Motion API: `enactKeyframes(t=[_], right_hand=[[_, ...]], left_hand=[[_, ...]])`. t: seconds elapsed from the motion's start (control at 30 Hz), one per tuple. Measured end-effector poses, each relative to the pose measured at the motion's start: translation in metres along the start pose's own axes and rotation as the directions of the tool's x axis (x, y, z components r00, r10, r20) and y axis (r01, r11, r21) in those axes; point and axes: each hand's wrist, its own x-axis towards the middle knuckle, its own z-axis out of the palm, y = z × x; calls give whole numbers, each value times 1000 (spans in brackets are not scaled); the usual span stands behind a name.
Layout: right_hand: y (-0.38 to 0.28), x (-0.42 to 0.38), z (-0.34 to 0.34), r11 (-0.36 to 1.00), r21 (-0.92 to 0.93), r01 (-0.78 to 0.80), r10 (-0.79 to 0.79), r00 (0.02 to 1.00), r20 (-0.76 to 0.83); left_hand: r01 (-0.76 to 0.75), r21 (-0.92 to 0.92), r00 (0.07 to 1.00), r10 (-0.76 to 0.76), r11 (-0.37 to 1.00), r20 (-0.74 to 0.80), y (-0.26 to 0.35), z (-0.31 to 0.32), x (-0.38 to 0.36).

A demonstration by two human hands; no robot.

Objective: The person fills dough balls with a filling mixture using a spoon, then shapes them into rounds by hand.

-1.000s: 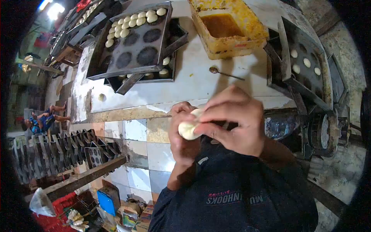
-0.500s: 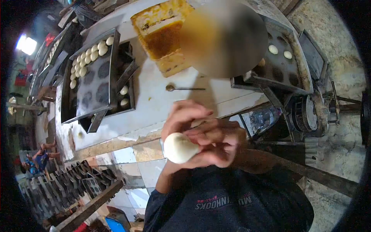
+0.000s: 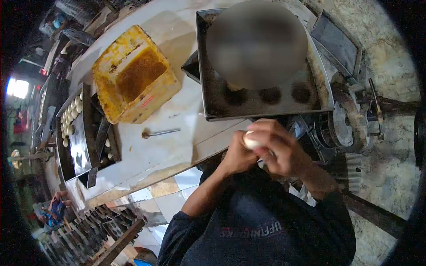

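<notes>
A pale dough ball (image 3: 253,142) shows between my two hands, mostly covered by fingers. My left hand (image 3: 239,154) is closed around it from the left. From the right, my right hand (image 3: 280,148) curls over its top with bent fingers, somewhat blurred. Both hands are in front of my dark shirt, just below the near rim of a dark metal tray (image 3: 270,113) with round dark marks on its floor. A grey blur hides the far part of that tray.
A yellow-stained tub (image 3: 155,104) with brownish contents stands on the white tabletop (image 3: 164,146). Near it lies a spoon (image 3: 162,132). Further left, a metal tray (image 3: 80,148) holds several dough balls. A metal crank device (image 3: 346,128) sits at right.
The view has turned right, so the tub and spoon appear further left and the dark tray is central. My hands have moved right, and the fingers now cover more of the dough ball.
</notes>
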Motion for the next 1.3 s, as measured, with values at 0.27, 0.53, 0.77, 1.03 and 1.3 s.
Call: enactKeyframes(t=[0.27, 0.53, 0.77, 1.03, 1.3], right_hand=[[125, 32, -43, 893, -355, -278, 369, 902, 224], [124, 26, -42, 894, -425, -145, 321, 869, 378], [11, 60, 34, 952, -252, -173, 0, 824, -566], [-74, 130, 153, 933, -328, -151, 23, 932, -363], [-110, 176, 228, 984, 169, -57, 99, 962, -253]], left_hand=[[-50, 487, 996, 10, 872, 86, 82, -26, -13], [15, 502, 794, 295, 865, -532, 100, -149, -114], [189, 889, 413, 787, 418, -458, 242, -400, -180], [856, 287, 83, 433, 430, -897, 296, -716, -154], [279, 907, 381, 831, 314, -405, 298, -501, -163]])
